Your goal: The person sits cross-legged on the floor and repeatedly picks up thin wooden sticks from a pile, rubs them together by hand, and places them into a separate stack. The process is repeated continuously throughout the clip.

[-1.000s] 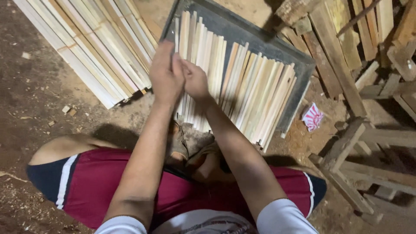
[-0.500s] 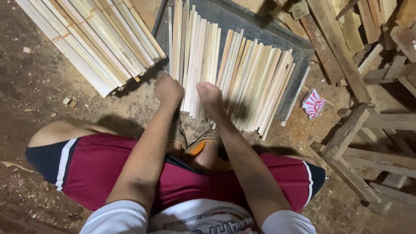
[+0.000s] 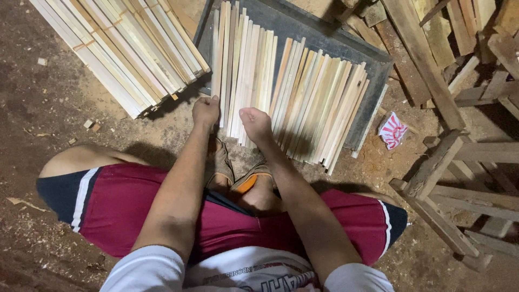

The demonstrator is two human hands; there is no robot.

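Sitting on the dirt floor (image 3: pixel 48 113) with knees spread, you reached both arms forward to the row of thin wooden slats (image 3: pixel 292 92) that lay side by side on a dark flat board (image 3: pixel 330 38). Your left hand (image 3: pixel 206 112) was curled into a loose fist and pressed against the near ends of the leftmost slats; whether the fingers held one of them, I cannot tell. Your right hand (image 3: pixel 256 123) was also closed, with the knuckles against the near ends of the slats just beside the left hand, and no slat was clearly gripped in it. The slats ran away from both hands, and the longer ones stood on the left side. To the left of your left hand, well apart, lay a bundled stack of slats (image 3: pixel 119 48). Far to the right of your right hand was a small red and white wrapper (image 3: pixel 393 131), and beyond it rough wooden frames (image 3: pixel 459 162).
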